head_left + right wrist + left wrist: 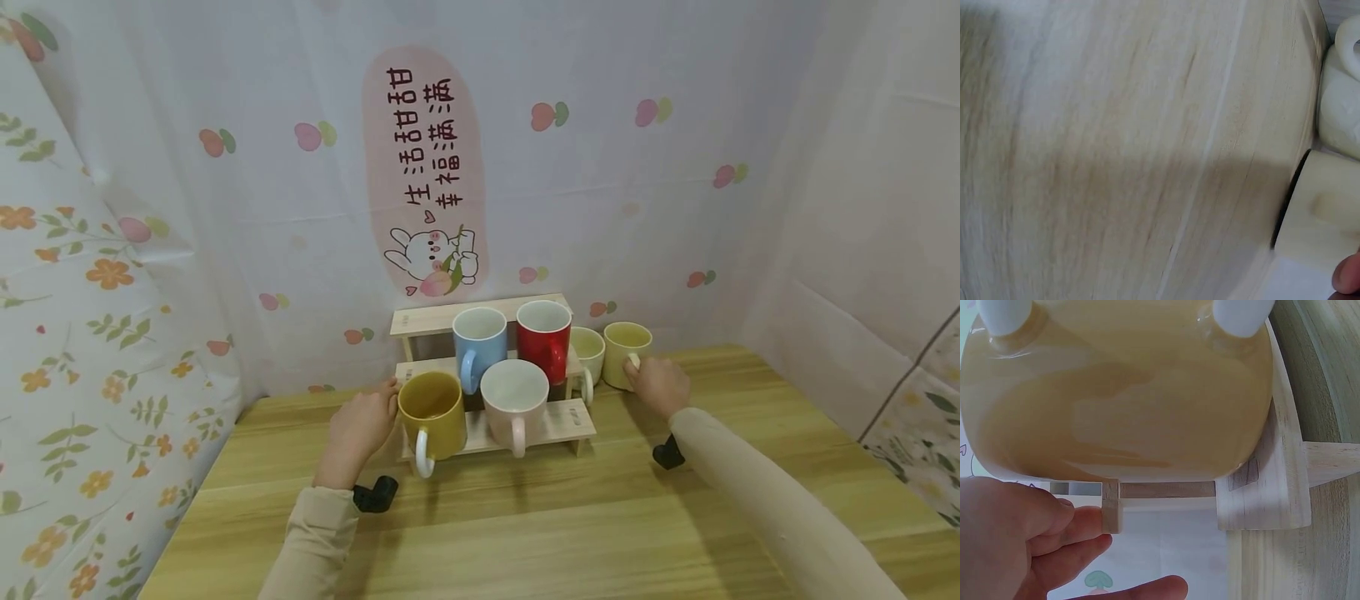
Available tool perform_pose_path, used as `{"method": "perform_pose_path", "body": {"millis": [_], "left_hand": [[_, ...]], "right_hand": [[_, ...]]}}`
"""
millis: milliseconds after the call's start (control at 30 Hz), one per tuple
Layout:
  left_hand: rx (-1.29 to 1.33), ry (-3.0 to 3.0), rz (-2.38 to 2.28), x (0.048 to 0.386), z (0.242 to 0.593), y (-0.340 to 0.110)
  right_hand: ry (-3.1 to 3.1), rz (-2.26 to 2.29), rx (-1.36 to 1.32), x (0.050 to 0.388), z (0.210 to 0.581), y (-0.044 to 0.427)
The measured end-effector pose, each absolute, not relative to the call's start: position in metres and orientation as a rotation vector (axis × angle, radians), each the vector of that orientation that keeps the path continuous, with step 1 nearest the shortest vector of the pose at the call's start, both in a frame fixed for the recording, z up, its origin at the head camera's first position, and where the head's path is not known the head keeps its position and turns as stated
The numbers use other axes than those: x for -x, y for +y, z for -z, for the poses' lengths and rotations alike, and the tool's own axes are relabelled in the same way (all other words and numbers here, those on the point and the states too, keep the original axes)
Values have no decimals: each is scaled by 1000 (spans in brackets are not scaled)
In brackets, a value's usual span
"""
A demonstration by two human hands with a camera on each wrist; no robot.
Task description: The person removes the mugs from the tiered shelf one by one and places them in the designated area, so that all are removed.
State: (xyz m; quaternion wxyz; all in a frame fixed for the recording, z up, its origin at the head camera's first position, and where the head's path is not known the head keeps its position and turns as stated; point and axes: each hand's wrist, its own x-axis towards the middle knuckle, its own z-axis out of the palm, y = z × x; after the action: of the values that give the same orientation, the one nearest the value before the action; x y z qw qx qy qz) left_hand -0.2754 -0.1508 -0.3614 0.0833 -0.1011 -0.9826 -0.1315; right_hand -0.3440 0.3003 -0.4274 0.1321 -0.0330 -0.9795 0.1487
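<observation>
My left hand [363, 429] is at the left end of a three-step wooden rack [573, 419], its thumb and forefinger gripping the rack's edge. In the left wrist view the fingertips [1088, 522] meet a small wooden upright, just under a mustard mug [1116, 400] with a white handle. That mug stands on the lowest step, beside a pale pink mug [516, 400]. On the middle step are a light blue mug [480, 337] and a red mug [542, 333]. To the right, my right hand [660, 387] grips the handle of a pale yellow mug [618, 367] on the table.
A cream mug [588, 358] stands between the rack and the yellow mug, partly hidden by the rack. Printed curtains [600, 208] hang behind and at both sides of the wooden table [525, 533]. Each wrist carries a small black mount.
</observation>
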Motion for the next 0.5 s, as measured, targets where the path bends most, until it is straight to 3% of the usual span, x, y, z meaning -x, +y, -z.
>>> {"method": "perform_pose_path", "body": {"millis": [500], "left_hand": [[290, -2935, 394, 273, 361, -150]], "right_hand": [[-3030, -427, 147, 345, 420, 300]]}}
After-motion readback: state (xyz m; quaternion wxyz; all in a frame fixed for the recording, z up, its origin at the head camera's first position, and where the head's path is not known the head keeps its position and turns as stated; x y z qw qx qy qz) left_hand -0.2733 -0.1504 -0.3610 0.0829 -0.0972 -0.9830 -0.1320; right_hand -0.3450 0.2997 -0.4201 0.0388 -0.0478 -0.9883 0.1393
